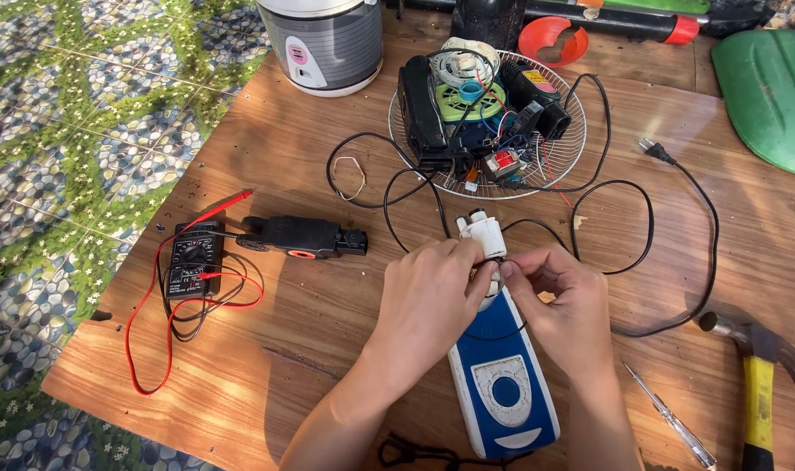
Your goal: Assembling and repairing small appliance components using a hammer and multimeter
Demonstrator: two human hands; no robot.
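1. My left hand (428, 296) pinches the black cord (651, 235) at the top end of the iron (502, 375).
2. My right hand (559, 301) grips the same cord just beside it, fingers closed.
3. The blue and white iron lies on the table (310, 331), under my hands.
4. A multimeter (192, 259) sits well to the left, a hammer (760, 366) to the right.

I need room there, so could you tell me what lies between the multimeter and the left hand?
In the head view, bare tabletop separates multimeter and left hand.
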